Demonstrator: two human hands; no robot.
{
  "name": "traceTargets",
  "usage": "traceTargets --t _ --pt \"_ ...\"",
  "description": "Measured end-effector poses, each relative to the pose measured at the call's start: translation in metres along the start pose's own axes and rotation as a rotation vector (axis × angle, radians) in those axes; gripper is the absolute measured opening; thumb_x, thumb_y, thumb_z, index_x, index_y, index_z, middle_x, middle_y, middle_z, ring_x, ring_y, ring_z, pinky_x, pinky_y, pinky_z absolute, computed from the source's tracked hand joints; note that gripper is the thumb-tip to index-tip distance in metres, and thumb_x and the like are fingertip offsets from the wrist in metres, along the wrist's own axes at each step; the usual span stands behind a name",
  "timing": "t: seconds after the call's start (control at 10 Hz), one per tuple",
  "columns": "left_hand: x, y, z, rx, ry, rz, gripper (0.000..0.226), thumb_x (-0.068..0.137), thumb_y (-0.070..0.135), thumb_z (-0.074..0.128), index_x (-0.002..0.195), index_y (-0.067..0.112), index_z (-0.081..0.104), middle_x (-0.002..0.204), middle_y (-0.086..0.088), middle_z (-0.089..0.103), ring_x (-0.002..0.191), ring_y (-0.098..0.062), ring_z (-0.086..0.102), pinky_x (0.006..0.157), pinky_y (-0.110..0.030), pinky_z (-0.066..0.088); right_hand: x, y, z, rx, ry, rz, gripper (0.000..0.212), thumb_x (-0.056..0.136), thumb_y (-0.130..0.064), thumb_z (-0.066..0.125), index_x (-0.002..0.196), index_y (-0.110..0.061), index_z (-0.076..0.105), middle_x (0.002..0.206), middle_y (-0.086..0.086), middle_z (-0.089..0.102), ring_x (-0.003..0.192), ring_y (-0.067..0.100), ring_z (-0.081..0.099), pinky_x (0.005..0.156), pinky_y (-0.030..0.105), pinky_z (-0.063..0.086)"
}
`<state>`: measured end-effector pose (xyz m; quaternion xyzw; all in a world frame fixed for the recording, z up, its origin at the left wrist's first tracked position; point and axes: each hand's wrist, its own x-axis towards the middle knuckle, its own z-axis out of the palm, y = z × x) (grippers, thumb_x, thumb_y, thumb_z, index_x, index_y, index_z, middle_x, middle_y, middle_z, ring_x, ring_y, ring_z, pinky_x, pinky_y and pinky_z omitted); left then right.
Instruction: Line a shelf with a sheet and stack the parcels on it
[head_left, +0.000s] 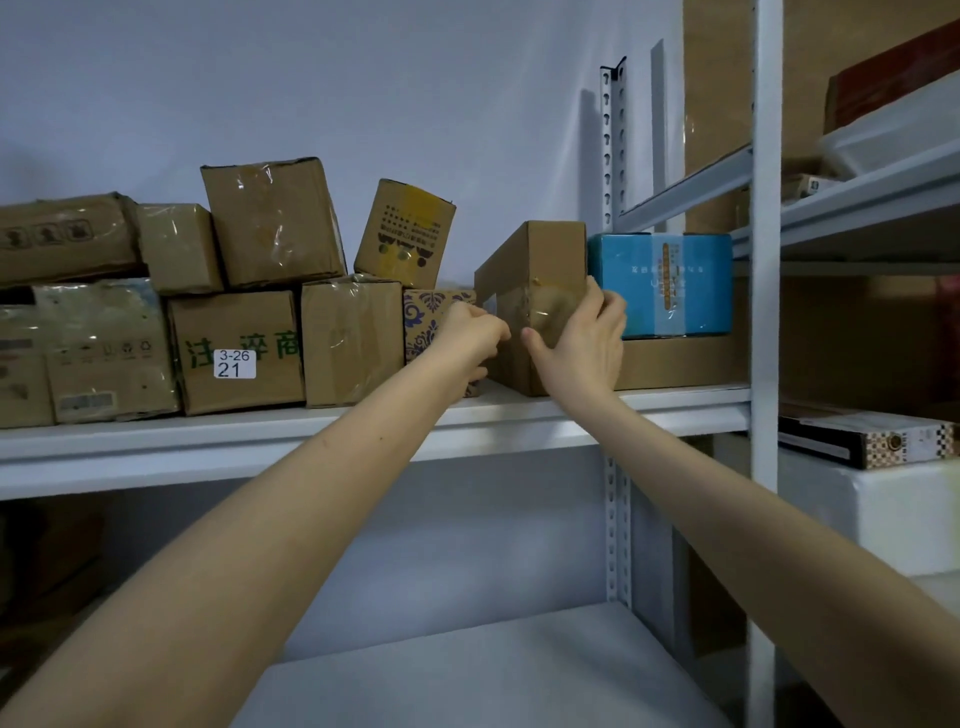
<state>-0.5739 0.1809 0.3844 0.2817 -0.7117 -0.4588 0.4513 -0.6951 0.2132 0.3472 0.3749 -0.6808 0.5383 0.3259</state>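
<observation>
Left hand (470, 332) covers the lower part of the patterned box (422, 319), and its fingertips vanish behind the brown box (535, 306). Right hand (582, 338) masks that box's taped face, its fingers hooked out of sight round the far edge. Just right of it, the blue box (670, 283) print is too small to read. Far left, cartons (31, 332) run off the edge.

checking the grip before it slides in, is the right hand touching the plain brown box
Touching. The head view shows the right hand pressed flat on the plain brown box's front face, fingers wrapped over its right edge.
</observation>
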Motion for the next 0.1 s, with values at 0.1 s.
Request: traceTargets --t 0.1 --pt "-0.0124 0.0047 -0.0005 0.015 0.076 0.027 0.041 0.089 0.004 0.055 0.129 0.009 0.048 0.114 -0.011 0.057 0.112 -0.027 0.057 0.092 -0.041 0.05 -0.017 0.0023 -0.0115 0.197 0.009 -0.074 0.07 0.085 -0.023 0.07 0.142 -0.013 0.032 0.141 0.009 0.032 0.129 0.024 0.04 0.104 0.031 0.039"
